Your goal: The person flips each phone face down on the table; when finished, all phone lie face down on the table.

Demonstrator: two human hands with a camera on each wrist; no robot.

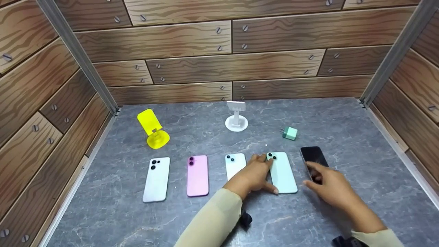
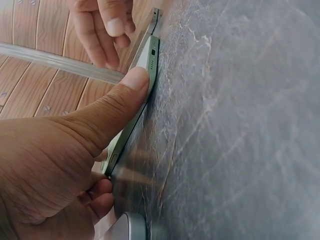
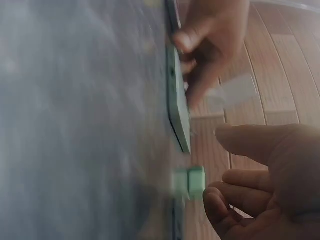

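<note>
My left hand (image 1: 254, 173) grips the mint green phone (image 1: 284, 175) by its left side, the thumb at the bottom corner and the fingers further up the edge. That phone lies back up on the table; in the left wrist view the thumb presses its rim (image 2: 151, 62). Partly under the left hand is a pale phone (image 1: 235, 163) with two lenses. My right hand (image 1: 331, 187) hovers by the black phone (image 1: 313, 156), which lies screen up, partly hidden. Its fingers hang loosely curled, holding nothing, as the right wrist view also shows.
Further left lie a pink phone (image 1: 198, 178) and a silvery white phone (image 1: 157, 181). Behind the row stand a yellow phone stand (image 1: 150, 123), a white phone stand (image 1: 236, 118) and a green charger plug (image 1: 290, 133). Wood-patterned walls (image 1: 192, 68) enclose the grey marbled table (image 1: 113, 219).
</note>
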